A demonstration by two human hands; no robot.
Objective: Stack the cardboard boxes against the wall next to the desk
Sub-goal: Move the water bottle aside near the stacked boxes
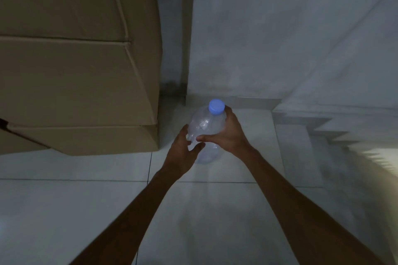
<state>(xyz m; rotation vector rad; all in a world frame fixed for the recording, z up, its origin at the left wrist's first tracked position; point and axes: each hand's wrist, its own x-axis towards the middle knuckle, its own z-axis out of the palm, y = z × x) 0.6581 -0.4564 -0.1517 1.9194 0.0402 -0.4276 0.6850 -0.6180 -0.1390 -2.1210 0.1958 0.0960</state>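
A tall brown cardboard box (75, 60) fills the upper left, standing on the tiled floor close to the wall, with another cardboard edge (19, 142) at its lower left. In the centre I hold a clear plastic bottle (204, 122) with a blue cap (216, 106) above the floor. My right hand (226, 135) grips the bottle's body from the right, thumb across its front. My left hand (183, 148) touches its lower left side with fingers curled round it. The bottle's base is partly hidden by my left hand.
A pale wall (290, 38) rises behind the bottle and meets the white tiled floor (193, 211) at a low skirting. A narrow dark gap (172, 84) runs between the box and the wall corner. The room is dim; light falls at the right edge.
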